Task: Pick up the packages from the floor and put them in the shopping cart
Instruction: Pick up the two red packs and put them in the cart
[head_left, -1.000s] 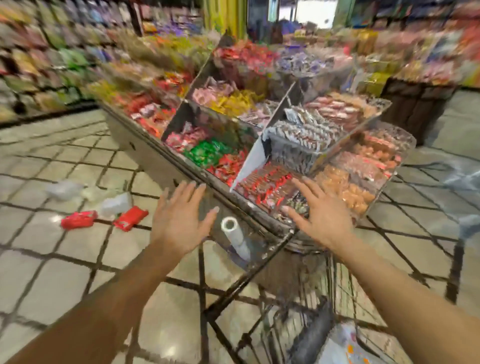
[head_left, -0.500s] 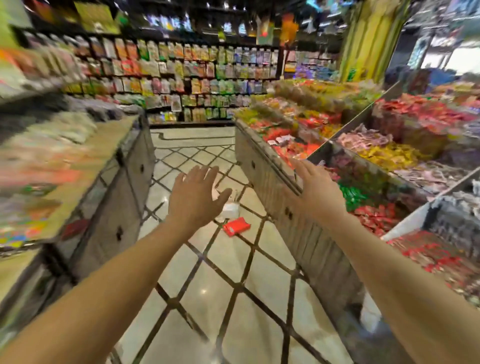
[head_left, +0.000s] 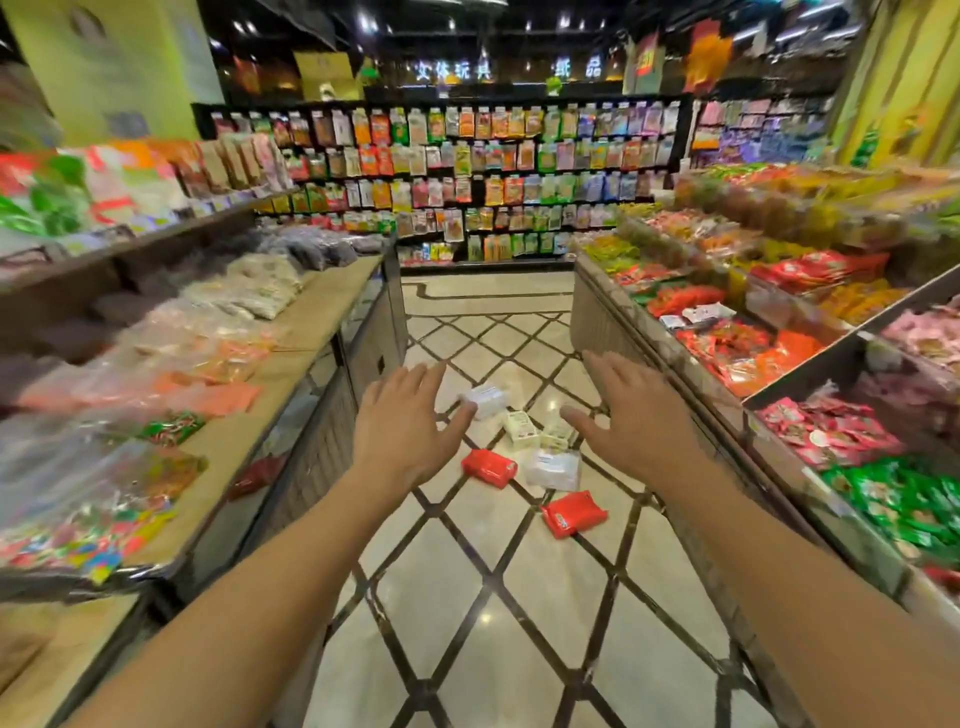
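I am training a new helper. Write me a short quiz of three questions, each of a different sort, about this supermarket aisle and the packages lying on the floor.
1. True or false: the left hand already grips a package.
2. Multiple choice: how many red packages lie on the floor? A) none B) two C) five
3. Fill in the missing word: the pale packages lie ______ from the person than the nearest red package.

Key:
1. False. Both the left hand and the right hand are open and hold nothing.
2. B. The nearest red package and the other red package.
3. Farther. The white package, cream package and clear package all lie beyond it.
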